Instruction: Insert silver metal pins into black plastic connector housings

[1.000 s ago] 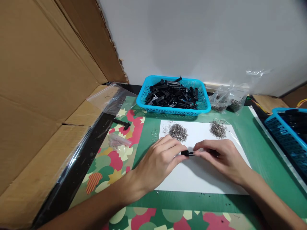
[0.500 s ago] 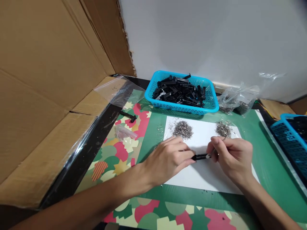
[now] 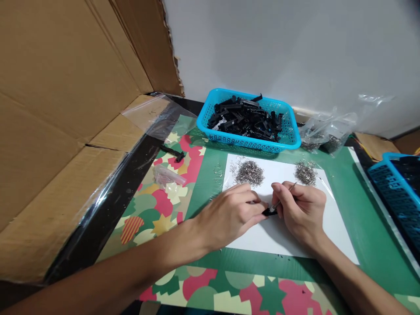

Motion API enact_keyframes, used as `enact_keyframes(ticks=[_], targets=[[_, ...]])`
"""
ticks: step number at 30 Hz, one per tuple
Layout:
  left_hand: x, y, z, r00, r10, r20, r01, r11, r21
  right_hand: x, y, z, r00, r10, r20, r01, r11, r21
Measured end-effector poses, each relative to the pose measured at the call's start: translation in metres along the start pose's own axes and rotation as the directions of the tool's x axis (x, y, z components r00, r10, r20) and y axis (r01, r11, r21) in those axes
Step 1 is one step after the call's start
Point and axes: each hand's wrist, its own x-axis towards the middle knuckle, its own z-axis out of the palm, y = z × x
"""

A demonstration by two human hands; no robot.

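My left hand (image 3: 234,212) is closed on a slim black plastic part (image 3: 270,212), pressing it down over the white paper (image 3: 259,238). Most of the part is covered by my fingers. My right hand (image 3: 300,210) pinches a thin, pen-like metal tool (image 3: 274,205), whose pale tip meets the black part right beside my left fingertips. Just beyond my left hand lies a heap of tiny metal pieces, like small springs or bent wires (image 3: 250,173). A smaller heap of metal pieces (image 3: 306,172) sits behind my right hand.
A blue basket (image 3: 247,141) full of black plastic parts stands at the back. Another blue basket (image 3: 390,192) is at the right edge. Clear bags (image 3: 333,131) rest against the wall. One loose black part (image 3: 173,152) lies on the left, near a small plastic bag (image 3: 168,176). Cardboard (image 3: 65,87) walls the left side.
My right hand has moved left, bringing the tool's tip along the black part up to my left fingertips. My left hand keeps its hold. The view has shifted slightly.
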Motion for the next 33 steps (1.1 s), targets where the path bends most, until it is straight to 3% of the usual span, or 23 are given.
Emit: enact_keyframes(ticks=[5, 13, 16, 20, 24, 26, 29, 33], targets=[[0.000, 0.000, 0.002, 0.999, 0.033, -0.017, -0.033, 0.999, 0.011, 0.000, -0.003, 0.001, 0.995, -0.103, -0.008, 0.102, 0.993, -0.056], [0.000, 0.001, 0.004, 1.000, -0.029, -0.008, 0.028, 0.998, -0.052, 0.001, -0.003, 0.002, 0.957, -0.290, 0.032, 0.287, 0.921, -0.263], [0.000, 0.000, 0.004, 0.999, -0.028, -0.024, 0.027, 0.998, -0.062, -0.001, -0.002, 0.004, 0.952, -0.305, 0.021, 0.301, 0.923, -0.238], [0.000, -0.002, 0.002, 0.996, -0.031, -0.078, 0.024, 0.995, -0.095, 0.004, -0.001, -0.006, 0.984, -0.150, -0.092, 0.140, 0.984, -0.106], [0.001, 0.000, -0.002, 0.983, -0.105, -0.147, 0.080, 0.982, -0.171, 0.029, 0.008, -0.052, 0.968, 0.057, -0.246, -0.042, 0.997, 0.064], [0.001, 0.001, -0.006, 0.977, -0.171, -0.129, 0.144, 0.971, -0.191, 0.039, 0.018, -0.083, 0.969, 0.194, -0.156, -0.191, 0.981, 0.034], [0.002, 0.003, -0.011, 0.964, -0.240, -0.116, 0.216, 0.958, -0.190, 0.040, 0.037, -0.122, 0.918, 0.394, -0.051, -0.397, 0.915, -0.073], [0.001, 0.003, -0.014, 0.949, -0.298, -0.102, 0.274, 0.941, -0.200, 0.024, 0.055, -0.137, 0.896, 0.436, 0.080, -0.396, 0.868, -0.300]])
